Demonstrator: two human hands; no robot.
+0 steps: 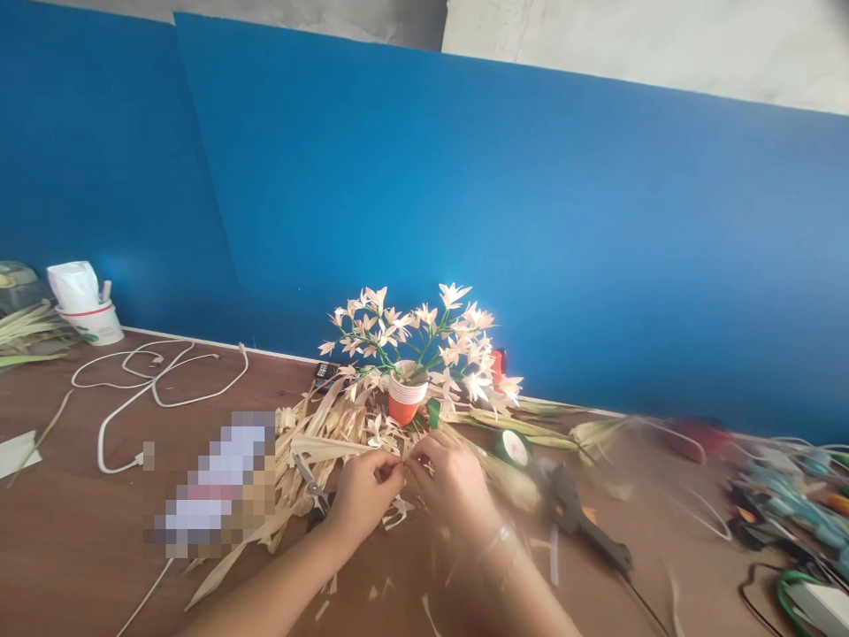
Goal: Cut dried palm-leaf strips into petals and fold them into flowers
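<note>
My left hand (362, 494) and my right hand (451, 478) meet over the wooden table (86, 531), fingertips pinched together on a small pale leaf strip (401, 457). Scissors (310, 485) lie just left of my left hand on a heap of dried leaf strips (325, 433). Behind the hands stands an orange and white paper cup (405, 400) holding a bunch of handmade pale flowers (417, 336) on green stems. A roll of green tape (513, 447) lies right of my right hand.
A black glue gun (584, 522) lies at the right with its cord. White cables (152, 380) loop at the left, near a white cup (93, 320) with a bag. A blue board (531, 221) backs the table. Blurred tools crowd the far right.
</note>
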